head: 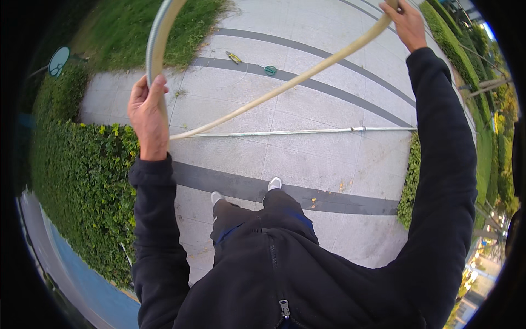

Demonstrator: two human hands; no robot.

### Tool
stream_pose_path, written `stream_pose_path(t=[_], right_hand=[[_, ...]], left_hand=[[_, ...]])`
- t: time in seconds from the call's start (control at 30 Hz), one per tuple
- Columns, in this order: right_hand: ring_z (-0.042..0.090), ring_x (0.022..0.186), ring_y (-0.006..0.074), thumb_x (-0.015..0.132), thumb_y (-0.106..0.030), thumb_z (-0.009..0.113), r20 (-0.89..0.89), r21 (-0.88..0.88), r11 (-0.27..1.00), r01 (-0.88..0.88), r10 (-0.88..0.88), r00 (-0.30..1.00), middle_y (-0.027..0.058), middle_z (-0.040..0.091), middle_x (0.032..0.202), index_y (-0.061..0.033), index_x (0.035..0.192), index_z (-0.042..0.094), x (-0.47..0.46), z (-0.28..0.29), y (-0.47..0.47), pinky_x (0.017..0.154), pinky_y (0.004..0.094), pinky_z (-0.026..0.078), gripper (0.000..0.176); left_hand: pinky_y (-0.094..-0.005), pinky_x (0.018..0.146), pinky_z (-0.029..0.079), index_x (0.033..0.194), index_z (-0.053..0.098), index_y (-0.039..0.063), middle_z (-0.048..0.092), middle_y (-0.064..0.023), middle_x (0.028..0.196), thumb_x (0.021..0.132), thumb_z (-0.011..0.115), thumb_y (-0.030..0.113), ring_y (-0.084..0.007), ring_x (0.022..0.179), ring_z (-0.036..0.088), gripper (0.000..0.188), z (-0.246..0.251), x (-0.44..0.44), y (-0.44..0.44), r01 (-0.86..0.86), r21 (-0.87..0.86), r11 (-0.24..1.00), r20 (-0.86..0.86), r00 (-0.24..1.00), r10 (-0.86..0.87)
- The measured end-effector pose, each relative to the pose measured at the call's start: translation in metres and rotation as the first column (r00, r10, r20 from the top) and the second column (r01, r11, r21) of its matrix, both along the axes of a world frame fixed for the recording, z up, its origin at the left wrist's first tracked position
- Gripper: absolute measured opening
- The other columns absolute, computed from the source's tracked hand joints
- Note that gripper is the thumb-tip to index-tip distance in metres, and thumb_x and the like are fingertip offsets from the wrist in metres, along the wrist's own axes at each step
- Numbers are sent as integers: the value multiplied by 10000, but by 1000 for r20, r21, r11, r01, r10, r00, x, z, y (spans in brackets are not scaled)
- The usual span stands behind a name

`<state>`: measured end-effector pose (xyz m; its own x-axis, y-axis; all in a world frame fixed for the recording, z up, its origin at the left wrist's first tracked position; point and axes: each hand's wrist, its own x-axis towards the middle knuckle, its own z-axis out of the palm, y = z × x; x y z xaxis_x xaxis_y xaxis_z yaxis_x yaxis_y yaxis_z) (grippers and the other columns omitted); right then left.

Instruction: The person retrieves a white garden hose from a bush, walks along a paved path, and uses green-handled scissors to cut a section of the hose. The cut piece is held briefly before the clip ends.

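My left hand (148, 111) grips a long, flexible, hose-like beige strip (283, 87) with a ribbed grey face (158, 41). One length rises from this hand past the top edge of the view. Another slants from beside the left wrist up to my right hand (407, 24), whose fingers are closed around it near the top right. Whether both lengths are one piece cannot be told. Below the strip a long, thin, pale pole (283, 132) with a joint near its right end lies across the paving.
Yellow-handled pliers (233, 57) and a small green spool-like object (270, 70) with thin wire lie on the paving (312, 152). A clipped hedge (86, 185) borders the left, and a low shrub (409, 181) the right. Grass (139, 33) lies beyond.
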<state>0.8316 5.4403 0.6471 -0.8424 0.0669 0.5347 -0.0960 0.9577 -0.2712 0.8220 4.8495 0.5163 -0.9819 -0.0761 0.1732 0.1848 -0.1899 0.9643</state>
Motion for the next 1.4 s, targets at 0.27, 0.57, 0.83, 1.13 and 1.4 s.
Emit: stream_pose_path(t=[0.27,0.57,0.83,1.13,1.4], right_hand=[[670,1097,162,1024,-298,659,120,-82,984,158,-147,982,64,708,1257,-94,1356,665,-24,-45,239,883,297,513,389],[596,933,80,991,-332,706,255,-249,946,208,-143,956,-26,688,1132,-105,1302,691,-106,-116,385,712,248,434,386],[552,786,77,950,-359,741,313,-376,907,188,-66,947,-29,685,1043,-114,1268,711,-128,-185,495,608,230,396,402],[680,789,217,889,-286,792,285,-254,966,-38,112,952,98,714,877,-59,1090,700,-44,-242,471,718,367,518,317],[621,799,380,821,-281,777,466,-23,986,-164,155,871,153,598,816,-43,853,571,43,-244,365,688,469,482,317]], left_hand=[[-261,768,520,1098,637,11,680,-56,982,885,797,83,-113,865,631,276,-45,16,181,-24,-40,999,75,997,27],[-379,789,475,1010,608,29,641,-96,893,828,815,110,-243,830,611,288,-50,83,326,-185,-101,978,137,971,197],[-381,808,470,1015,607,47,655,-95,915,822,827,142,-257,848,623,307,-30,115,482,-332,-211,919,-41,943,331],[-241,772,477,1103,621,22,641,-11,956,897,787,94,-81,857,578,274,-112,94,528,-176,-199,964,292,928,230],[-286,907,478,1271,633,-26,697,-68,1080,947,754,220,-129,1004,619,424,-217,69,439,-13,-369,929,396,902,170]])
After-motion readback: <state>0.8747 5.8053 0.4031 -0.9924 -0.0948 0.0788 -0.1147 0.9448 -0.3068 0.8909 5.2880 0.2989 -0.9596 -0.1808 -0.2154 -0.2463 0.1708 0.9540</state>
